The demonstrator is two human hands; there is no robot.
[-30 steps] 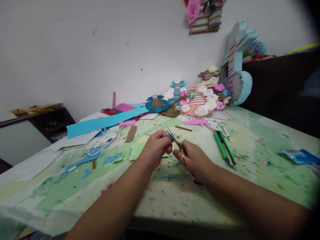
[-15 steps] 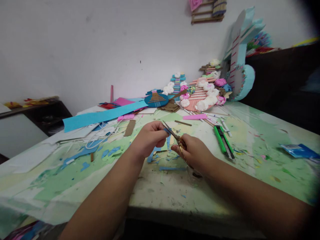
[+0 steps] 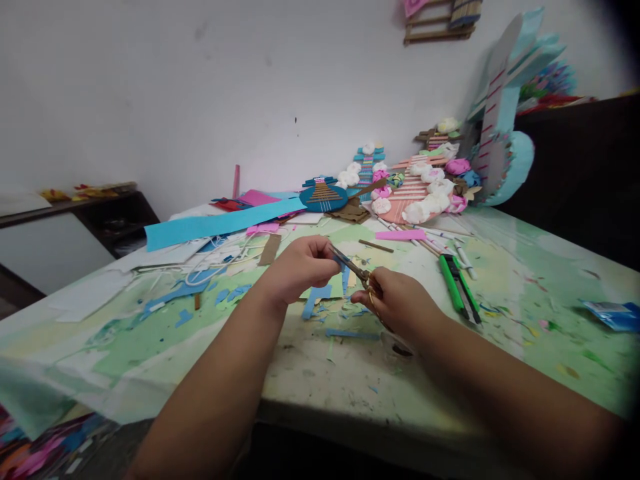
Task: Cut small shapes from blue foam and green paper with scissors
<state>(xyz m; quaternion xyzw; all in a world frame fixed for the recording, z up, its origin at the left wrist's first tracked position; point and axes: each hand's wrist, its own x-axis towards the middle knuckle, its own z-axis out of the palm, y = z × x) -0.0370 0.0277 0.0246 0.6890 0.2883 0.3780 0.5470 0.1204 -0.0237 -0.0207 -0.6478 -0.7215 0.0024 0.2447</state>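
Observation:
My left hand (image 3: 306,265) is closed in a pinch, with a sliver of blue paper (image 3: 342,263) showing by its thumb; the fingers mostly hide the piece. Gold-handled scissors (image 3: 356,268) are gripped in my right hand (image 3: 400,297), their handles round its thumb and fingers. The blades point up and left, the tips touching or very near my left fingertips, and look almost together. Beneath the hands lie blue paper strips (image 3: 317,299) and small cuttings. Closer to me is another thin blue strip (image 3: 352,334).
A green utility knife (image 3: 459,288) lies right of my hands. Behind are a blue paper lute (image 3: 323,195), a long blue strip (image 3: 220,223) and a pink flower-decorated lute (image 3: 417,190). Blue scraps (image 3: 170,297) and white cord (image 3: 200,267) lie left. A blue packet (image 3: 613,315) sits far right.
The whole view has shifted, so most things appear farther right. The scissor blades have come closer together by my left fingertips. Both hands keep nearly the same pose.

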